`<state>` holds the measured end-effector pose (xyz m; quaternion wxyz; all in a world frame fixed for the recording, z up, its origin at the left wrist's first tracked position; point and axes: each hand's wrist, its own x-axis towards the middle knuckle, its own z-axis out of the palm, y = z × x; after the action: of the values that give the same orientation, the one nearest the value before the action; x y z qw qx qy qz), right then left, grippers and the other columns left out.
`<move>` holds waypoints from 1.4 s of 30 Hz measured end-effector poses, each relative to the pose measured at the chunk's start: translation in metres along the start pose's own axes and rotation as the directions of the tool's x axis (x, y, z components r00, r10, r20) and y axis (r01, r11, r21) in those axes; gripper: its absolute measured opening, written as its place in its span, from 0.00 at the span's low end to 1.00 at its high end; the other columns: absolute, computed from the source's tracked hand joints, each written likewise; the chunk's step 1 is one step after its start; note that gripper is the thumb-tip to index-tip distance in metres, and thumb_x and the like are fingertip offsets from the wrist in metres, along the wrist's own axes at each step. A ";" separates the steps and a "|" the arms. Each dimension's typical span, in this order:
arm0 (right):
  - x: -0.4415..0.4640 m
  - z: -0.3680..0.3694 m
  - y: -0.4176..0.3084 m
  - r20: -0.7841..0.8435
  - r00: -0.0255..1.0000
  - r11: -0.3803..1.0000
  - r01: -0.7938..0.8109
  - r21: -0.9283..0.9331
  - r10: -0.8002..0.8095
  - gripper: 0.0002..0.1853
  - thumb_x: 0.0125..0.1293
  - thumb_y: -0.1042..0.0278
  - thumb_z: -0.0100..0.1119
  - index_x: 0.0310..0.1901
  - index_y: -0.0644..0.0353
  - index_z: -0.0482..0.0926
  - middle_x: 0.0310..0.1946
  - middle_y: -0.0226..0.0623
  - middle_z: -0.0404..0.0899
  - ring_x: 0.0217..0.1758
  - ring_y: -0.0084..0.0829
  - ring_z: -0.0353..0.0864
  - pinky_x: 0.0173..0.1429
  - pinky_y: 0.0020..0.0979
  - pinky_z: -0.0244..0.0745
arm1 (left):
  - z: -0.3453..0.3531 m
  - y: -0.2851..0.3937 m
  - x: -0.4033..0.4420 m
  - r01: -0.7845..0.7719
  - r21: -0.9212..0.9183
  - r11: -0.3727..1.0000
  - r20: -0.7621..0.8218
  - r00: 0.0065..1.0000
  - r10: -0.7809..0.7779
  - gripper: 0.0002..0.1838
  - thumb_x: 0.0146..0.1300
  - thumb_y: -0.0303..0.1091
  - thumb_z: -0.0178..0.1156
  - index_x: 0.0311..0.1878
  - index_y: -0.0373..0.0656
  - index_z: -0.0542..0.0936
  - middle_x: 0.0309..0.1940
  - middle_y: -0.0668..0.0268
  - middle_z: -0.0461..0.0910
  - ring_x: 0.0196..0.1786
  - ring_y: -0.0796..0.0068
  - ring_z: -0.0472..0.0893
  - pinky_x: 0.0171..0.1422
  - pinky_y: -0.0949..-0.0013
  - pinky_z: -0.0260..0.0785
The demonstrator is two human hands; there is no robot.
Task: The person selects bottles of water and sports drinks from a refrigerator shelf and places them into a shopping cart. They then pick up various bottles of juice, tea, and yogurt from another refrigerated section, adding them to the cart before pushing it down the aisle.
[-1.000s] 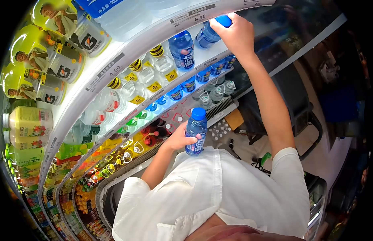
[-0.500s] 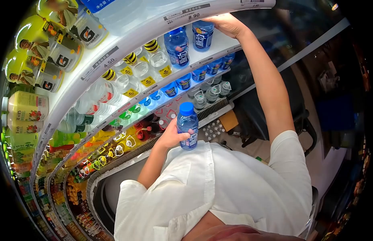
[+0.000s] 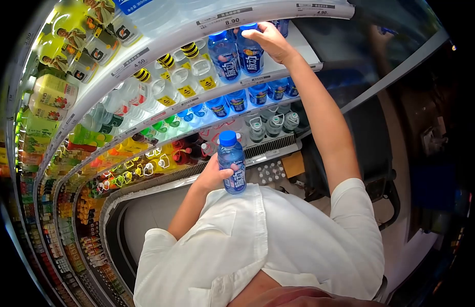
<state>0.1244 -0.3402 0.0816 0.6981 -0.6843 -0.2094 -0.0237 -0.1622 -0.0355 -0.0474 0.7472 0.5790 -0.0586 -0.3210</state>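
Note:
A blue drink bottle (image 3: 231, 158) with a blue cap stands upright close to my white shirt front. My left hand (image 3: 213, 175) is wrapped round its side, with the thumb across the label. On the shelf, my right hand (image 3: 271, 43) has its fingers at the cap and neck of a second blue drink bottle (image 3: 251, 57). That bottle stands upright at the shelf's front edge. Just left of it is a matching blue bottle (image 3: 224, 60), very near or touching. Part of another blue bottle (image 3: 282, 27) shows behind my right hand.
A curved shelf edge with price tags (image 3: 232, 21) hangs over the bottles. Clear bottles with yellow labels (image 3: 182, 82) stand to the left, Gatorade bottles (image 3: 96, 53) farther left. Lower shelves hold more drinks. A black chair (image 3: 386, 204) is at the right.
My right hand has come down and slightly left, and its bottle now stands nearer the shelf front, beside the matching one. The left hand keeps its hold. The view has shifted slightly.

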 end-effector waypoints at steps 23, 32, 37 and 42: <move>-0.234 0.047 -0.056 0.088 0.979 0.932 -0.147 -0.331 0.185 0.47 0.51 0.58 0.89 0.73 0.59 0.77 0.53 0.40 0.89 0.39 0.23 0.85 0.41 0.28 0.80 | 0.089 0.099 0.083 -0.354 0.192 0.916 -0.081 0.924 0.374 0.40 0.59 0.29 0.79 0.74 0.41 0.71 0.62 0.64 0.81 0.62 0.74 0.82 0.73 0.62 0.75; -0.190 -0.021 -0.020 -0.418 0.905 0.927 -0.085 -0.366 -0.082 0.37 0.57 0.56 0.89 0.63 0.65 0.80 0.44 0.42 0.91 0.39 0.24 0.88 0.45 0.31 0.83 | 0.098 0.171 0.123 -0.513 0.608 0.606 -0.153 0.673 0.724 0.40 0.76 0.37 0.72 0.83 0.35 0.65 0.75 0.52 0.73 0.65 0.67 0.84 0.60 0.67 0.82; -0.121 -0.075 0.004 -0.355 0.926 0.825 -0.097 -0.557 -0.131 0.39 0.60 0.49 0.87 0.65 0.61 0.78 0.44 0.37 0.90 0.35 0.25 0.85 0.43 0.33 0.82 | 0.065 0.198 0.125 -0.388 0.724 0.570 -0.315 0.549 0.774 0.35 0.80 0.36 0.67 0.82 0.31 0.65 0.74 0.46 0.75 0.48 0.72 0.90 0.40 0.74 0.83; -0.070 -0.092 0.048 -0.167 0.981 0.805 -0.022 -0.593 -0.097 0.41 0.60 0.45 0.86 0.65 0.64 0.77 0.45 0.39 0.89 0.40 0.29 0.87 0.48 0.35 0.83 | 0.060 0.211 0.150 -0.294 0.823 0.486 -0.307 0.490 0.816 0.33 0.80 0.38 0.65 0.78 0.29 0.68 0.60 0.46 0.87 0.36 0.74 0.91 0.35 0.70 0.82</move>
<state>0.1003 -0.4439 0.0159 0.4662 -0.8578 -0.1378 -0.1667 0.0151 -0.1418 0.1199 0.5104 0.8191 -0.0987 0.2426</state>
